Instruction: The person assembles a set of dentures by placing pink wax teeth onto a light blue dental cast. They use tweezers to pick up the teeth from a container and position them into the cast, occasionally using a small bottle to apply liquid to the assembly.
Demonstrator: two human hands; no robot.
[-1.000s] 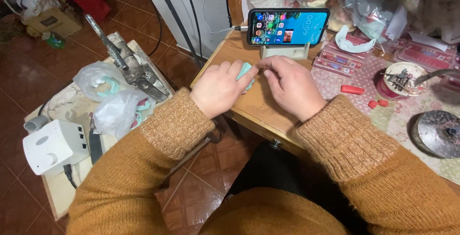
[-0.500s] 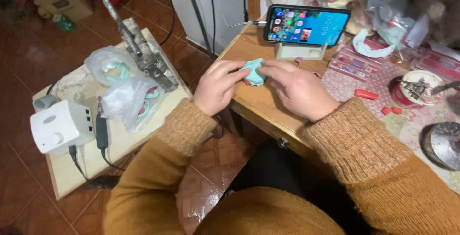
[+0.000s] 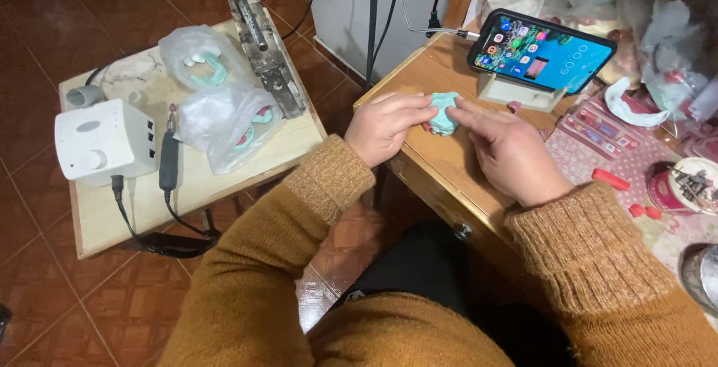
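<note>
Since the earlier frame, view nearer: both hands, left and right, fingers closed around a pale green, apparently plaster cast on worn wooden desk; tiled floor.

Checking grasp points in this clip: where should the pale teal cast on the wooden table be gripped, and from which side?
Probably across its two outer flanks, from above. The teal cast lies low on the wooden table, with the left hand and right hand already pressing opposite sides.

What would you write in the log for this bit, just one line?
left hand: holding teal mould | right hand: fingers pressing on teal mould | where: wooden desk corner | nearby: phone on stand
</note>
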